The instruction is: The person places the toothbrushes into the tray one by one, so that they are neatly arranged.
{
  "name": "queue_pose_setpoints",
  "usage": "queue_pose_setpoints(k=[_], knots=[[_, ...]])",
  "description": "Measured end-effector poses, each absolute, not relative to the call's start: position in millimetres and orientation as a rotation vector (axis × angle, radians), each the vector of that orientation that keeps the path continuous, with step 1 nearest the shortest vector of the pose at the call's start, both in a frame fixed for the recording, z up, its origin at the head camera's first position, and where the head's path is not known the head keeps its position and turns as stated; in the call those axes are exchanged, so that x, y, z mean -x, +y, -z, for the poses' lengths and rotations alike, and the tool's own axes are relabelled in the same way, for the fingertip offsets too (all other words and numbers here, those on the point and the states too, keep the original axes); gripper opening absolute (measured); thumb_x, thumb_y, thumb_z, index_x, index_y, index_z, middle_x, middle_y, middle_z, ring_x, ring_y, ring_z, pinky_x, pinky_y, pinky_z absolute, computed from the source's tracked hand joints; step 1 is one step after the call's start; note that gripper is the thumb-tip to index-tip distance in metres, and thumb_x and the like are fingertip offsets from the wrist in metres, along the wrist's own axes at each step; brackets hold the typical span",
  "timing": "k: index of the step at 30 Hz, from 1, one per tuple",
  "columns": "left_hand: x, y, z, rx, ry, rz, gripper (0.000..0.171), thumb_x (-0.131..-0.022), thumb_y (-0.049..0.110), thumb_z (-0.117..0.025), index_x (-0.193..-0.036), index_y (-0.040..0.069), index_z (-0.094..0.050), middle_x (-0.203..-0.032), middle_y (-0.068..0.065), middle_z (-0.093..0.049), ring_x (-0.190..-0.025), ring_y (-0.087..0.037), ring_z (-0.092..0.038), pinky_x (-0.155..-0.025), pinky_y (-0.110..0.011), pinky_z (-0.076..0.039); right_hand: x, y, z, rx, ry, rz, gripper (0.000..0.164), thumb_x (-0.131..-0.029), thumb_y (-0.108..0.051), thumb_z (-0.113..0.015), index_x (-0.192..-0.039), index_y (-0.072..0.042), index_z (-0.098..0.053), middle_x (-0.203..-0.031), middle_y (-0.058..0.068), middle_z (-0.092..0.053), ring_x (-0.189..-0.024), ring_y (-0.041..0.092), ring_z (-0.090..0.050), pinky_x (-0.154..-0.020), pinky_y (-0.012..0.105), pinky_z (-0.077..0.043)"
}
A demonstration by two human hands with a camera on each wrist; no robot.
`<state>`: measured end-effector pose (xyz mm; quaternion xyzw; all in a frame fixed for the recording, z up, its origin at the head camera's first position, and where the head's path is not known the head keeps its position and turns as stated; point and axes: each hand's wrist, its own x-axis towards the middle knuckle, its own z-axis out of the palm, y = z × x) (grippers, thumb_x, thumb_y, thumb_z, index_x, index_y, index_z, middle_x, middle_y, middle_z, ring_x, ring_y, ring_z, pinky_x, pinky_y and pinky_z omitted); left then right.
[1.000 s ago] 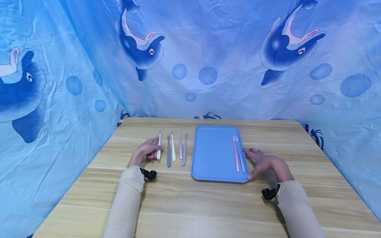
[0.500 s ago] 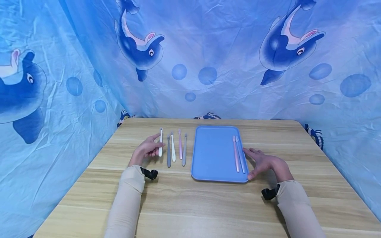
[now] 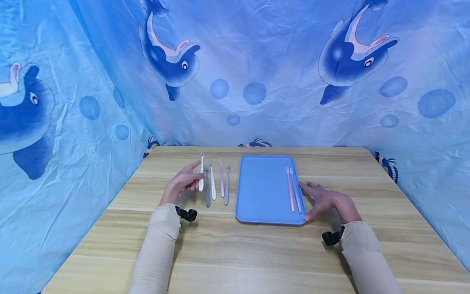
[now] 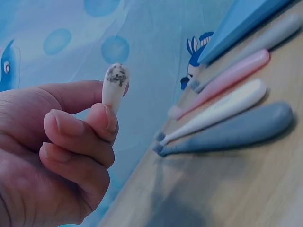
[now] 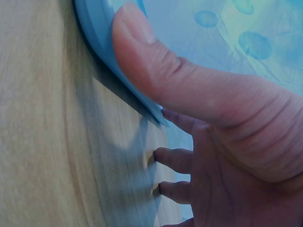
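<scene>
My left hand (image 3: 186, 178) pinches a white toothbrush (image 3: 201, 172) between thumb and fingers, its head pointing away from me. The left wrist view shows the handle end of this white toothbrush (image 4: 115, 87) sticking up past the curled fingers, above the table. Just to its right lie a dark grey toothbrush (image 3: 207, 190), another white toothbrush (image 3: 213, 183), a pink one and a lighter grey one. On the right, my right hand (image 3: 324, 200) touches the side of a blue tray (image 3: 262, 192), thumb (image 5: 135, 52) at the near corner and the other fingers spread along it.
Inside the tray, along its right side, lie a pink toothbrush (image 3: 290, 190) and a light blue toothbrush (image 3: 295, 192). The wooden table (image 3: 235, 253) is closed in at the back and sides by a blue dolphin-print curtain (image 3: 235, 61).
My left hand has lifted the white toothbrush and carried it a little to the right and away from me. The right hand and tray stay in place.
</scene>
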<state>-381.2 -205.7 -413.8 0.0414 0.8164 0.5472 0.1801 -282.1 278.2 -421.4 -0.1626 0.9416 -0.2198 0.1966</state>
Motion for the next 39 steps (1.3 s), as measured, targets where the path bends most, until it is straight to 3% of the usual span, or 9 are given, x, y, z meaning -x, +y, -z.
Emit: queue_pose_setpoints(k=[7,39], knots=[[376.9,-191.7,404.9,-0.119,2.298,-1.559,0.081,-0.099,0.016,-0.06,-0.163,0.027,-0.011,-0.047,0.003,-0.053,-0.036,-0.007,-0.043,-0.036,-0.021,-0.033,282.2,277.8,420.2,0.458,2.633,0.625,0.134,-0.064,-0.057,-0.089,-0.16,-0.005,-0.012,-0.161,0.038,-0.007,-0.146,0.065,-0.003,-0.108,0.084,-0.017],[359.9,-137.2,390.1,-0.316,2.268,-1.567,0.081,-0.098,0.014,-0.061,-0.163,0.021,-0.012,-0.046,0.002,-0.054,-0.033,-0.007,-0.045,-0.033,-0.021,-0.033,281.9,278.7,417.8,0.416,2.632,0.608,0.134,-0.064,-0.056,-0.089,-0.161,-0.009,-0.011,-0.163,0.035,-0.005,-0.147,0.064,-0.002,-0.109,0.083,-0.016]])
